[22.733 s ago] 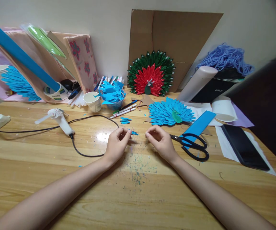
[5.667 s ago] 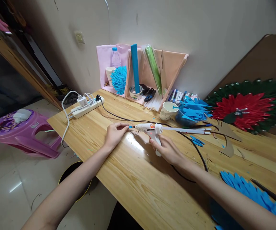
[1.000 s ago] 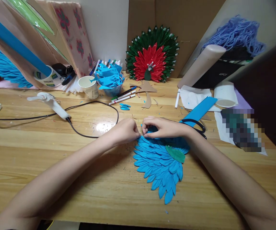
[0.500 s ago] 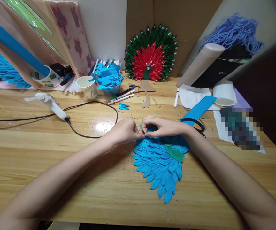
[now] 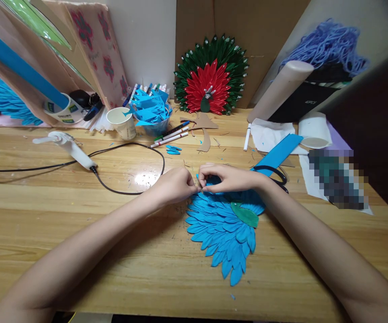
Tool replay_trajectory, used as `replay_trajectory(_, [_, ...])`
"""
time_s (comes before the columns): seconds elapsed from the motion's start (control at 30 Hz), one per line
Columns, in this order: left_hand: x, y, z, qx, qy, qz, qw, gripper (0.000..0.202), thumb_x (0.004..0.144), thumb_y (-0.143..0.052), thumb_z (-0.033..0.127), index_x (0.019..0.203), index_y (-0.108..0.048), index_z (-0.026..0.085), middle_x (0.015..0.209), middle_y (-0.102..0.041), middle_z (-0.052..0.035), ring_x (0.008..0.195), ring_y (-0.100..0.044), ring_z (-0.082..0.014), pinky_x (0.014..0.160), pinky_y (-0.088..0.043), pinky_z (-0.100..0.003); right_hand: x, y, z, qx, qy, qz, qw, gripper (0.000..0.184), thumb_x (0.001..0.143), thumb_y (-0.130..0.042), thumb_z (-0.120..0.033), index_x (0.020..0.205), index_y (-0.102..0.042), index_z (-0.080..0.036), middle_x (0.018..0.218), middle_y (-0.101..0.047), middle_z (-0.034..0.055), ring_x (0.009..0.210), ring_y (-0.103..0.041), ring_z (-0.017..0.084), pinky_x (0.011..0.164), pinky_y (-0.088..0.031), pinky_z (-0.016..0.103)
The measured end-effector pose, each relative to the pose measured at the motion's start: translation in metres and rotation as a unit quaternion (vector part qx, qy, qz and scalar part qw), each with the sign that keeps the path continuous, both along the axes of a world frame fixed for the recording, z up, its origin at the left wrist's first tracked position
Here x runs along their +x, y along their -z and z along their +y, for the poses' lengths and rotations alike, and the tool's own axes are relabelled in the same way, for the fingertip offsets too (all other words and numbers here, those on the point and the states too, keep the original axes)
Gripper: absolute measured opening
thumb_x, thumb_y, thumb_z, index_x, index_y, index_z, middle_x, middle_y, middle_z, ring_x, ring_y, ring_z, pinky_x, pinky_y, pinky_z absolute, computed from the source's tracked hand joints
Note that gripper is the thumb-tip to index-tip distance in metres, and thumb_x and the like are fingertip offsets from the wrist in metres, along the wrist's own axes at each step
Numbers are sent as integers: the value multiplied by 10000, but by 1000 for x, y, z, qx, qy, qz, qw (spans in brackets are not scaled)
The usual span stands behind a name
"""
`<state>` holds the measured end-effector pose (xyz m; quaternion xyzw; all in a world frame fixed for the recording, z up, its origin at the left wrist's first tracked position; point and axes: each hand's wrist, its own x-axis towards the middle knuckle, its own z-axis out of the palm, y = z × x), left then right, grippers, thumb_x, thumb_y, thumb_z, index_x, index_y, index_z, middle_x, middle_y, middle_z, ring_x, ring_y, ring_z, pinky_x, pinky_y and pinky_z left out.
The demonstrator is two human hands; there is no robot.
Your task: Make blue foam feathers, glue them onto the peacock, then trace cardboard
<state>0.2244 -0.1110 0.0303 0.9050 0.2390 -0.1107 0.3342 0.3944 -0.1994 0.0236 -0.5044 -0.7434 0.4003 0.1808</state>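
A fan of layered blue petals [image 5: 219, 229] with a green leaf-shaped piece [image 5: 244, 215] on it lies on the table before me. Over its upper left edge, my left hand [image 5: 180, 185] is closed, thumb and fingertips pinched together. My right hand [image 5: 221, 177] meets it there, its thumb and forefinger curled into a pinch. The fingertips of both hands nearly touch. Whatever lies between them is too small to make out. Under my right wrist are a blue strip [image 5: 278, 154] and black scissors handles [image 5: 276, 175], partly hidden.
A white glue gun [image 5: 71, 150] with a black cable lies at left. Farther back stand a paper cup [image 5: 121, 123], a tub of blue scraps [image 5: 152, 110] and a red-and-green peacock [image 5: 210, 76]. Several markers [image 5: 170, 136] and loose blue petals [image 5: 173, 149] lie nearby. A paper roll [image 5: 315, 130] sits at right.
Both hands stay pinched at the fan's upper left edge with barely any movement. The whole view has shifted very slightly.
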Motion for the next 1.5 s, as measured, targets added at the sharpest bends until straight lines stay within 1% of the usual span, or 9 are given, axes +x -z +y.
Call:
replay_trajectory(0.17, [0, 1, -1, 2, -3, 1, 1000, 323, 725, -486, 398, 539, -582, 152, 492, -466, 8, 488, -356, -99, 489, -218, -252, 0, 1, 0, 6, -1, 2, 1000, 65, 793, -556, -222, 831, -544, -171, 867, -556, 28, 869, -503, 156, 803, -397, 293])
replay_trajectory(0.33, [-2, 1, -2, 8, 1, -13, 1000, 284, 725, -491, 367, 567, -598, 156, 513, -499, 4, 500, -390, -102, 497, -231, -247, -3, 1, -1, 11, 11, 0, 1000, 104, 763, -586, -222, 846, -540, -178, 877, -565, 26, 869, -512, 156, 801, -401, 292])
replay_trajectory(0.43, [-2, 0, -2, 10, 10, -15, 1000, 296, 735, -487, 368, 566, -595, 150, 508, -499, 1, 500, -392, -102, 496, -228, -249, -4, 1, -2, 7, 23, -9, 1000, 153, 737, -601, -203, 867, -521, -189, 888, -563, 22, 858, -513, 155, 783, -408, 290])
replay_trajectory(0.53, [-2, -4, 0, 11, 11, -14, 1000, 302, 755, -469, 364, 616, -617, 140, 546, -541, -16, 518, -414, -109, 501, -234, -252, -5, 0, -3, 2, 31, -16, 999, 179, 728, -601, -202, 880, -507, -198, 899, -559, 24, 852, -511, 158, 774, -412, 296])
replay_trajectory(0.77, [-4, -7, 7, 3, 20, 23, 1000, 311, 755, -472, 383, 667, -637, 135, 603, -588, -37, 551, -453, -121, 513, -256, -248, -6, -2, -2, -15, 40, -23, 999, 174, 717, -599, -215, 860, -501, -213, 894, -558, 30, 861, -509, 175, 780, -410, 318])
replay_trajectory(1.0, [-3, -5, 4, 21, 13, 27, 999, 319, 752, -455, 383, 695, -655, 142, 633, -616, -50, 567, -474, -134, 517, -259, -248, -6, -1, -3, 6, 32, -16, 999, 162, 714, -596, -201, 848, -504, -198, 871, -559, 22, 843, -508, 163, 770, -409, 308])
replay_trajectory(1.13, [-2, -3, 2, 33, 16, 19, 999, 310, 749, -443, 365, 649, -637, 145, 590, -583, -40, 544, -445, -128, 506, -243, -248, -6, -2, -2, 4, 32, -16, 999, 148, 723, -584, -203, 848, -503, -195, 876, -559, 26, 852, -507, 164, 783, -403, 307])
replay_trajectory(1.3, [-2, -1, 2, 34, 14, 17, 999, 304, 738, -450, 365, 599, -608, 145, 536, -524, -23, 510, -391, -113, 493, -218, -249, -8, -2, -2, -3, 42, -25, 999, 125, 745, -575, -240, 839, -502, -200, 875, -557, 32, 855, -504, 172, 784, -397, 311])
replay_trajectory(1.5, [-3, -3, 6, 23, 22, 23, 999, 307, 737, -454, 372, 649, -635, 141, 571, -561, -32, 525, -426, -118, 500, -235, -248, -10, 0, -2, 7, 48, -25, 999, 132, 723, -584, -222, 823, -499, -205, 854, -555, 28, 836, -501, 173, 764, -398, 311])
